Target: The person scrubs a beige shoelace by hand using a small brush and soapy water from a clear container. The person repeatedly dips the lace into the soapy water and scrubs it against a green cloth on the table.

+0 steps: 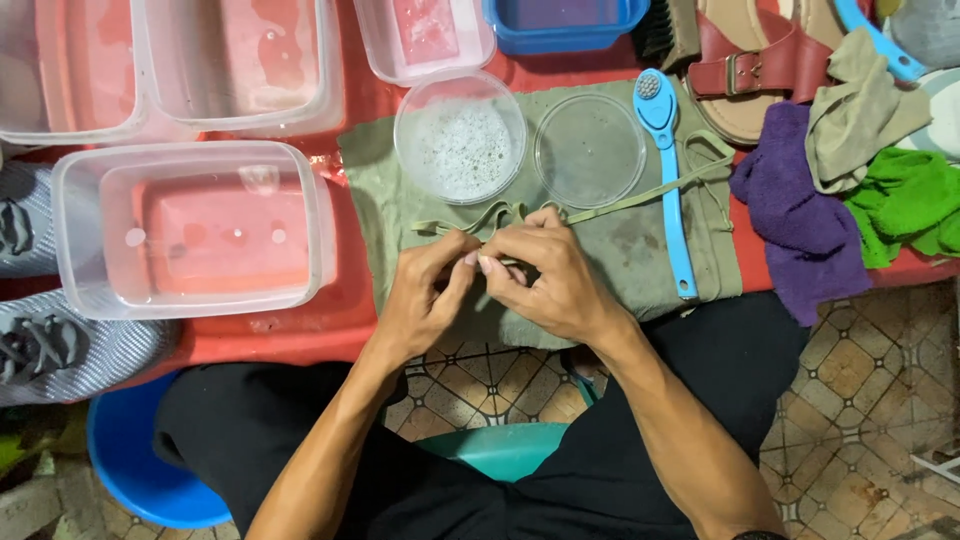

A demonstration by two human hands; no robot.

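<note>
Both arms are bare from the elbows down, with no sleeves in sight. The left hand [425, 300] and right hand [550, 280] wear no gloves and no rings that I can make out. A dark band, perhaps a watch strap, just shows on the right forearm at the bottom edge. The legs are covered in plain black trousers [700, 370], loose and slightly creased over both thighs.

round bowl [460, 137] left of lid [590, 150], brush [668, 170] right, all on cloth [620, 250].
</note>
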